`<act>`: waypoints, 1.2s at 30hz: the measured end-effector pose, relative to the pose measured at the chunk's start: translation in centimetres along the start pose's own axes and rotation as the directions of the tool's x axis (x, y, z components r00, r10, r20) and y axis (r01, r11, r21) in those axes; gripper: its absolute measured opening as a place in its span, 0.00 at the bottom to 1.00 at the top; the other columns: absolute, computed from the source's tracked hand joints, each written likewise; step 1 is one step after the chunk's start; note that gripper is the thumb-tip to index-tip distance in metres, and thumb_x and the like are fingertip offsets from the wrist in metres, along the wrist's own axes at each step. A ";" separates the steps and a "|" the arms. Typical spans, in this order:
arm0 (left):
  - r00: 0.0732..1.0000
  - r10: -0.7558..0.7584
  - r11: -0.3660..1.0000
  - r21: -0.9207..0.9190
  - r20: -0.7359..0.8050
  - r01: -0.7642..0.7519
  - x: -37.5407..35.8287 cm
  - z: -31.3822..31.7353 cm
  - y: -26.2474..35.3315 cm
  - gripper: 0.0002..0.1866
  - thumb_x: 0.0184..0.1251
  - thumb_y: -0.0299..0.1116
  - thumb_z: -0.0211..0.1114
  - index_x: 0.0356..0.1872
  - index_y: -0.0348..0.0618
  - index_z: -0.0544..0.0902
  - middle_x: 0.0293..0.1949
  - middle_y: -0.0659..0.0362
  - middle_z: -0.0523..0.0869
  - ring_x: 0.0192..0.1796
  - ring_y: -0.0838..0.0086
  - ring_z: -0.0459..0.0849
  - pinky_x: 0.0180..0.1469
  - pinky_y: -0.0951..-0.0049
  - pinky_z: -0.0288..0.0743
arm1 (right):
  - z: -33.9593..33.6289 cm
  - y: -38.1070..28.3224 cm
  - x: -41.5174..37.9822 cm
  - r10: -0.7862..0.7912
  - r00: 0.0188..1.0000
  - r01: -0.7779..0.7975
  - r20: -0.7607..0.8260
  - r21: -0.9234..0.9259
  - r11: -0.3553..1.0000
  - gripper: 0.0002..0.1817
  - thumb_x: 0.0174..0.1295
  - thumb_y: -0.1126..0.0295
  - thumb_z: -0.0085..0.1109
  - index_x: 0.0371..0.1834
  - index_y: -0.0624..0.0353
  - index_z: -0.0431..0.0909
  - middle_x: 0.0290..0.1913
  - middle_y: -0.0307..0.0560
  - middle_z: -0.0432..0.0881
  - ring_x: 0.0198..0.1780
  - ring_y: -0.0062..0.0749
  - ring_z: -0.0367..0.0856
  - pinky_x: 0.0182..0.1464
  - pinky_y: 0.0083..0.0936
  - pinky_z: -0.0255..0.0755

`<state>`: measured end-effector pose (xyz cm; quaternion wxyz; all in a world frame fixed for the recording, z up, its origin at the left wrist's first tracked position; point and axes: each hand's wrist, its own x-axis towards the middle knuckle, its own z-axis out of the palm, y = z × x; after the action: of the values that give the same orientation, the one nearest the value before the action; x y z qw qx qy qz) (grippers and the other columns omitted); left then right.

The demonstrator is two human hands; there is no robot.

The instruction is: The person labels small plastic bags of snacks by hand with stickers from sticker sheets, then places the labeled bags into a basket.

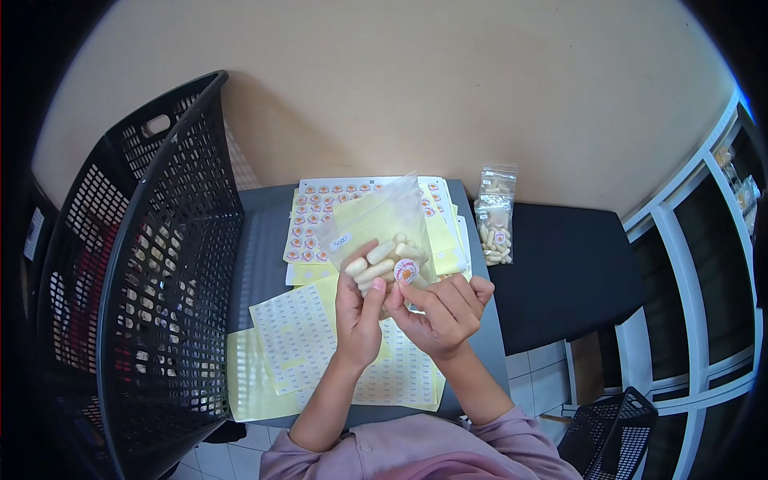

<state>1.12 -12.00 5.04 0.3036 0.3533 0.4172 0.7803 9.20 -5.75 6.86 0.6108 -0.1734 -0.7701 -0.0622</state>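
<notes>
My left hand grips a clear zip-lock bag from its lower left, with the thumb in front and the fingers behind. Inside the bag lie several pale, cream-coloured capsule-shaped pieces. A small white label with print sits near the bag's left edge. At the bag's lower right is a round white sticker with a red and orange design. The thumb and forefinger of my right hand are pinched at this sticker's lower edge, against the bag; its other fingers are curled.
Under my hands, sheets of small printed labels cover the grey table. Behind the bag lies a sheet of round stickers. Filled bags rest on the black surface at right. A tall black basket stands left.
</notes>
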 end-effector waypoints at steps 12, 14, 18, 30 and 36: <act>0.999 0.032 0.999 0.011 0.012 -0.032 -0.7 -0.2 0.8 0.19 0.66 0.30 0.41 0.58 0.36 0.58 0.52 0.53 0.69 0.51 0.74 0.71 0.52 0.76 0.66 | 0.1 -0.9 0.0 0.098 0.992 -0.102 0.082 0.051 0.994 0.08 0.33 0.71 0.66 0.20 0.48 0.78 0.15 0.29 0.71 0.18 0.20 0.64 0.32 0.20 0.49; 0.999 0.040 0.999 0.010 0.005 -0.040 -0.7 -0.6 0.5 0.19 0.66 0.29 0.41 0.58 0.36 0.58 0.52 0.53 0.69 0.51 0.74 0.71 0.51 0.76 0.67 | 0.3 -0.9 -0.3 0.109 0.990 -0.115 0.092 0.065 0.991 0.09 0.32 0.72 0.67 0.21 0.49 0.79 0.16 0.29 0.72 0.18 0.21 0.65 0.32 0.21 0.50; 0.991 0.129 0.988 0.084 -0.033 -0.125 -0.4 -1.0 0.1 0.20 0.64 0.27 0.46 0.57 0.36 0.59 0.51 0.53 0.69 0.50 0.75 0.72 0.50 0.77 0.69 | -0.4 -0.8 -1.4 0.100 0.960 -0.140 0.262 0.136 0.981 0.14 0.41 0.66 0.63 0.35 0.49 0.80 0.27 0.32 0.74 0.26 0.22 0.65 0.35 0.22 0.51; 0.993 -0.044 0.997 0.051 -0.114 0.050 -0.6 -0.6 -0.2 0.20 0.60 0.24 0.53 0.53 0.34 0.63 0.47 0.53 0.73 0.47 0.76 0.74 0.47 0.78 0.71 | -1.7 -1.2 -2.2 0.261 0.867 -0.292 0.425 0.009 0.956 0.24 0.50 0.57 0.56 0.51 0.53 0.73 0.61 0.56 0.55 0.59 0.46 0.49 0.59 0.34 0.43; 0.997 -0.018 1.000 0.019 -0.079 0.019 -1.0 -0.5 -0.8 0.19 0.58 0.22 0.53 0.52 0.34 0.65 0.46 0.54 0.74 0.46 0.77 0.75 0.47 0.78 0.72 | -2.2 -0.5 -2.7 0.208 0.868 -0.246 0.451 0.027 0.969 0.28 0.49 0.53 0.57 0.54 0.53 0.71 0.64 0.60 0.49 0.62 0.48 0.45 0.61 0.38 0.40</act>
<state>1.44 -12.64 3.85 0.2905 0.3215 0.4399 0.7866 11.61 -7.46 4.86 0.4284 -0.2469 -0.8652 0.0836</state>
